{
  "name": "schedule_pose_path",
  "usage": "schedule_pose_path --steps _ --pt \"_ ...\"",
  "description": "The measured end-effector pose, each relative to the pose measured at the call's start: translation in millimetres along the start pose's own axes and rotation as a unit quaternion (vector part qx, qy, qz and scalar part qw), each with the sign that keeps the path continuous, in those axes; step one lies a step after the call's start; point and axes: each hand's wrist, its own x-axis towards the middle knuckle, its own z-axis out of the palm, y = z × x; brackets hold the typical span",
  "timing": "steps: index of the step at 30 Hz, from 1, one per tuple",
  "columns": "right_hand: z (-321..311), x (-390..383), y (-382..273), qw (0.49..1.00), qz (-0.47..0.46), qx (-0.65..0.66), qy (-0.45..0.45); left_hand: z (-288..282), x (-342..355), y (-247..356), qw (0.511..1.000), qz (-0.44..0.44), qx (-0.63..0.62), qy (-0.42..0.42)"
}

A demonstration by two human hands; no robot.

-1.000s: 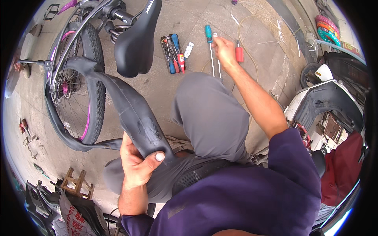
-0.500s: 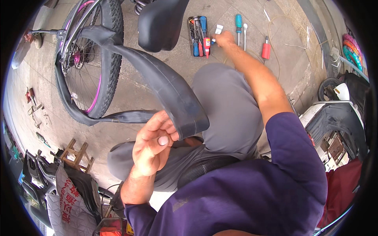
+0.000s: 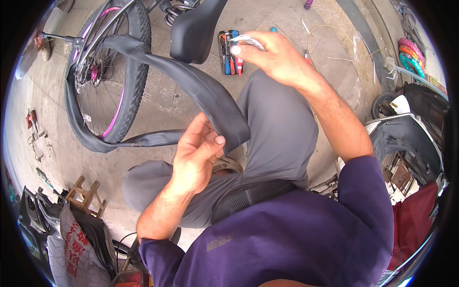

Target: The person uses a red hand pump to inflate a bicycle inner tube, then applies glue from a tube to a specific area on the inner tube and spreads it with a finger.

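Observation:
My left hand is closed around the folded end of a flat black inner tube, thumb on top and fingers beneath. From there the tube runs back to a bicycle wheel with a knobbly tyre and pink rim, where it loops around the side. My right hand is raised above the ground, pinching a thin white piece between thumb and fingers. What kind of piece it is I cannot make out. Below that hand lies a black tool case with screwdrivers and a small red tube.
A black saddle juts in beside the inner tube. Behind my right hand, a teal handle peeks out. A wooden stool stands at the left, and a white-and-black scooter part at the right. Coloured rings hang farther right.
My right hand has lifted from the ground beside the tool case and come closer, now with the white piece in it. My left hand still holds the tube, shifted slightly.

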Motion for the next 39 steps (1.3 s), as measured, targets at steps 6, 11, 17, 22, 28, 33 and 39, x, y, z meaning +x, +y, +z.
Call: schedule_pose_path --steps 6,11,17,22,28,33,39 --pt "51 24 -34 0.956 0.141 0.179 -0.184 8 -5 10 1.0 0.024 0.014 0.001" --pt "46 28 -41 0.936 0.127 0.26 -0.199 -3 -4 2 0.996 -0.005 0.081 0.039" --pt "51 30 -26 0.934 0.086 0.295 -0.184 -10 -8 -4 0.991 0.027 0.095 0.089" --pt "60 27 -27 0.921 0.097 0.326 -0.19 -8 -8 -6 0.995 0.038 0.07 0.062" --pt "71 30 -26 0.929 0.093 0.309 -0.183 -6 -3 -6 0.995 0.062 0.073 0.006" --pt "58 31 -31 0.919 0.081 0.312 -0.226 -8 -3 6 0.998 0.006 0.061 0.018" --pt "50 30 -25 0.917 0.081 0.352 -0.169 -8 -5 0 0.992 0.081 0.082 0.05"
